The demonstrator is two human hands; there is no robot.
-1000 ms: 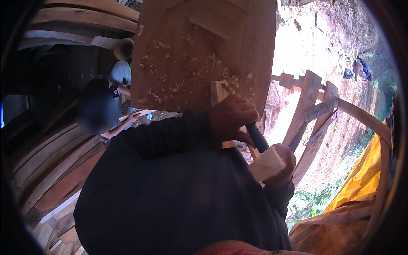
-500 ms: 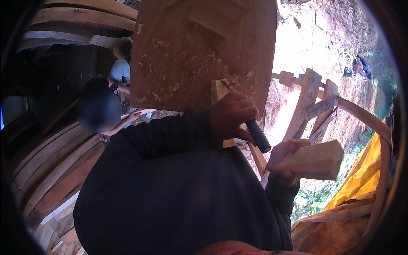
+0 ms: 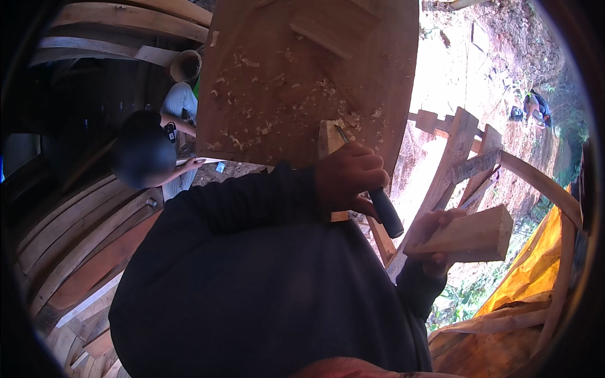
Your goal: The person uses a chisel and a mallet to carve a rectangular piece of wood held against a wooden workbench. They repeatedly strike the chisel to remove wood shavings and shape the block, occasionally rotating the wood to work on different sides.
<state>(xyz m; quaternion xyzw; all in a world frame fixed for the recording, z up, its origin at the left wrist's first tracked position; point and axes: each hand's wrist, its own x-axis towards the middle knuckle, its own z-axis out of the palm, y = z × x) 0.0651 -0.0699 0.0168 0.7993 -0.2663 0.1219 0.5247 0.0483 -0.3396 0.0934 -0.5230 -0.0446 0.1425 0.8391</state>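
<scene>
Chisel (image 3: pixel 389 217), in the head view, slants at the near edge of the table (image 3: pixel 386 69), its dark handle held in the left hand (image 3: pixel 353 176) with the fingers (image 3: pixel 370 162) wrapped around it. Its metal blade lies at the end of a pale wood piece (image 3: pixel 329 137); the contact is too small to tell. Shavings (image 3: pixel 350 118) litter the table. Fingers of the right hand (image 3: pixel 433 238) grip a wooden block (image 3: pixel 472 236) near the handle's butt, apart from it. At left sits a co-worker (image 3: pixel 179 101); at right, an orange tarp (image 3: pixel 532 261).
</scene>
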